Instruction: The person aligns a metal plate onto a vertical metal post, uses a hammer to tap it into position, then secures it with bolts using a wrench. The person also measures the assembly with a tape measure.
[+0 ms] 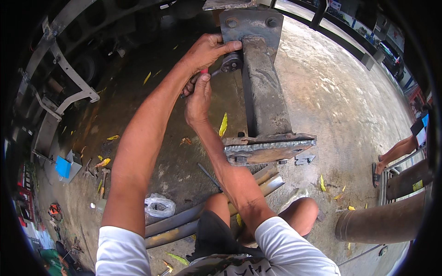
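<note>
The left hand reaches to the bolted plate on a metal beam, its thumb just above the head of a ratchet wrench, whose handle the right hand grips. Yellow leaves dot the floor; metal strips lie near the person's knees, and a brown pipe shows at the right.

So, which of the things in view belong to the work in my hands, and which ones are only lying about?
Seemingly in the job:
- ratchet wrench, gripped by the right hand
- steel post with bolted end plate, by the left hand

Apparently just lying about:
- hammer
- yellow leaf
- clear plastic bundle
- long metal strips
</note>
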Motion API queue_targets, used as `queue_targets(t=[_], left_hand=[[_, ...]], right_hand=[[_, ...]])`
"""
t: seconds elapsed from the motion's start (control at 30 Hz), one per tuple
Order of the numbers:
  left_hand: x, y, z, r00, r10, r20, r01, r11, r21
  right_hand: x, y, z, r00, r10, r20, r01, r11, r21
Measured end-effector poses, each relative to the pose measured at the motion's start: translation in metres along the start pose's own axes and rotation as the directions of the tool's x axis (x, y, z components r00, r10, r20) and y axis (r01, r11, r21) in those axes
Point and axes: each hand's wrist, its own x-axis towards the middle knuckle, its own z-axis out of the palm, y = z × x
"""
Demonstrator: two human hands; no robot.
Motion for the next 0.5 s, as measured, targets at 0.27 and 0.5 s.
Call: queue_targets(t=[0.27,0.5], left_hand=[[-0.02,-0.017,-0.028,0.995,-0.083,0.061,0.092,0.983,-0.16],[-0.001,0.001,-0.005,0.999,-0.035,0.014,0.035,0.999,0.035]], right_hand=[[-0.011,-0.078,-0.075,0.969,-0.22,0.116,0.164,0.215,-0.963],[0.003,0.0,0.007,0.992,-0.031,-0.126,0.009,0.985,-0.173]])
